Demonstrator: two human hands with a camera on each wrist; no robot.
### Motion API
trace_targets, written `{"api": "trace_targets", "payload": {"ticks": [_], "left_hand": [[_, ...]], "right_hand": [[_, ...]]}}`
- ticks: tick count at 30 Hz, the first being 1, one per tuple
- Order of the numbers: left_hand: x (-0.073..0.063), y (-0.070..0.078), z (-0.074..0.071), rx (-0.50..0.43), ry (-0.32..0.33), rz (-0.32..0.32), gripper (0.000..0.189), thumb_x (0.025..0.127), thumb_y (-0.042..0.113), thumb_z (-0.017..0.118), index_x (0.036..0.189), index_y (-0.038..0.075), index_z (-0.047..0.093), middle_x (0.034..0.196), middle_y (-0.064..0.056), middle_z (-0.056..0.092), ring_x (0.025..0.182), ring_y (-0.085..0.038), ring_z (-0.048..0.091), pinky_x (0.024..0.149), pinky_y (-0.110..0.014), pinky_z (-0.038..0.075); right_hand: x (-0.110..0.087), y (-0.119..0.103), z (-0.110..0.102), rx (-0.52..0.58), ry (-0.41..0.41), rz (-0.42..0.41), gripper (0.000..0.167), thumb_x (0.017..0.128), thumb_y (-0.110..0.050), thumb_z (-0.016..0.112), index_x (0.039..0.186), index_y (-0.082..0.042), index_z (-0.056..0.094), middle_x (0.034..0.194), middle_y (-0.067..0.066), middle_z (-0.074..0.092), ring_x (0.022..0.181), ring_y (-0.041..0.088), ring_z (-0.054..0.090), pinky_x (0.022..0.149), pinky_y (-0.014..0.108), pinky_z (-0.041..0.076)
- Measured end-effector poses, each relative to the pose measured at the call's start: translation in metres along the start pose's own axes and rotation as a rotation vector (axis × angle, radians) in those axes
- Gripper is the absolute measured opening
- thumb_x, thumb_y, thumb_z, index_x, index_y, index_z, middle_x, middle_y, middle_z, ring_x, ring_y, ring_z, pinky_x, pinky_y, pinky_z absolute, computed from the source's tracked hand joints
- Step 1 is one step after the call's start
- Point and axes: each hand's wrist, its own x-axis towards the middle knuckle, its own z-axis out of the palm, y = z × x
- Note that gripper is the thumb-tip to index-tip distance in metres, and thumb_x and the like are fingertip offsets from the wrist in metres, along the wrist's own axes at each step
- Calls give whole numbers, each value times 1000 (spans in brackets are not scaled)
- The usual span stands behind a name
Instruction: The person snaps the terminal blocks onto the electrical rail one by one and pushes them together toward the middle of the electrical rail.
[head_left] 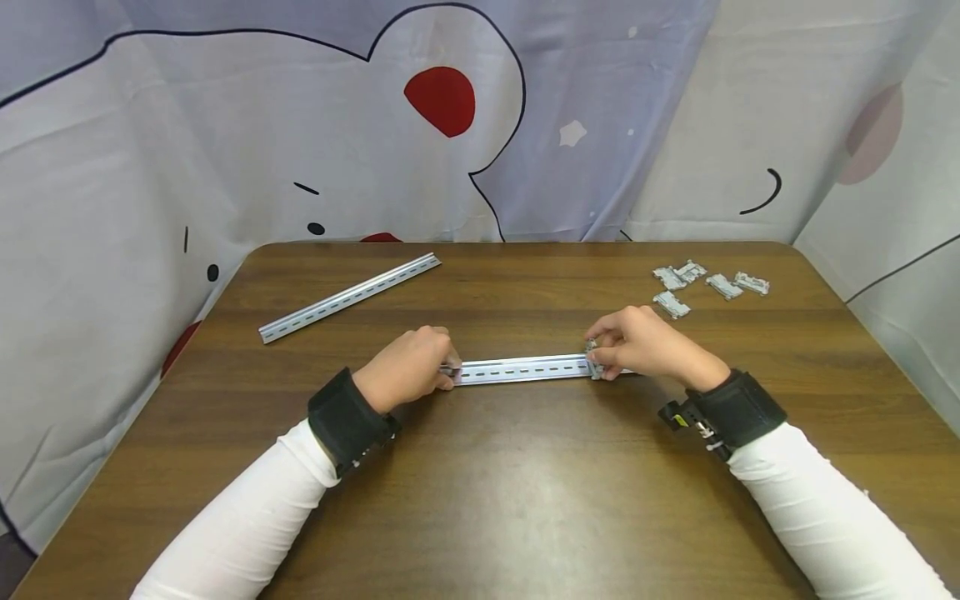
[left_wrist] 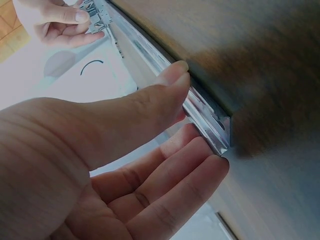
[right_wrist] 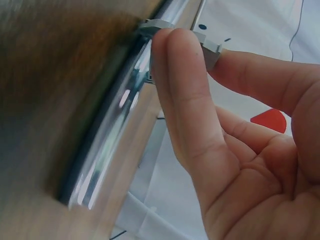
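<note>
A slotted metal DIN rail (head_left: 517, 369) lies across the middle of the table. My left hand (head_left: 408, 362) pinches its left end, thumb on one edge and fingers on the other, as the left wrist view shows; the rail's tip (left_wrist: 220, 142) pokes out past them. Toward the rail's right end, my right hand (head_left: 645, 340) holds a thin grey terminal block (head_left: 593, 358) between thumb and fingers. The block stands crosswise at the rail, its lower end right at the rail's edge. In the right wrist view, fingers partly hide the block (right_wrist: 212, 50).
A second DIN rail (head_left: 352, 296) lies slanted at the back left of the table (head_left: 495, 500). Several loose grey terminal blocks (head_left: 723, 286) lie at the back right, beyond my right hand. A printed curtain (head_left: 247, 150) hangs behind the table.
</note>
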Motion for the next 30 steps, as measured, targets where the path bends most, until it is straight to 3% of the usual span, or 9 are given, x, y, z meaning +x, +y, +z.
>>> {"api": "trace_targets", "payload": {"ticks": [6,20,30], "left_hand": [[0,-1,1,3,-2,-9,5,79,9,80,79,12,76,85,-1,70,81,-13,61,71,-30,52],[1,0,-1,-9,-5,12,7,79,7,80,77,12,76,85,-2,70,81,-14,61,68,-29,50],[0,0,-1,-6,3,7,5,80,9,80,79,11,76,86,-2,70,83,-16,62,70,-30,52]], "right_hand": [[8,-6,11,46,-7,-14,29,89,-11,70,114,3,66,74,4,72,61,17,70,62,36,57],[21,-25,30,197,-41,-19,31,89,-8,69,115,7,63,79,14,72,64,23,71,63,38,58],[29,-30,38,236,-54,-23,33,89,-12,71,115,5,63,80,14,72,65,23,71,65,37,58]]}}
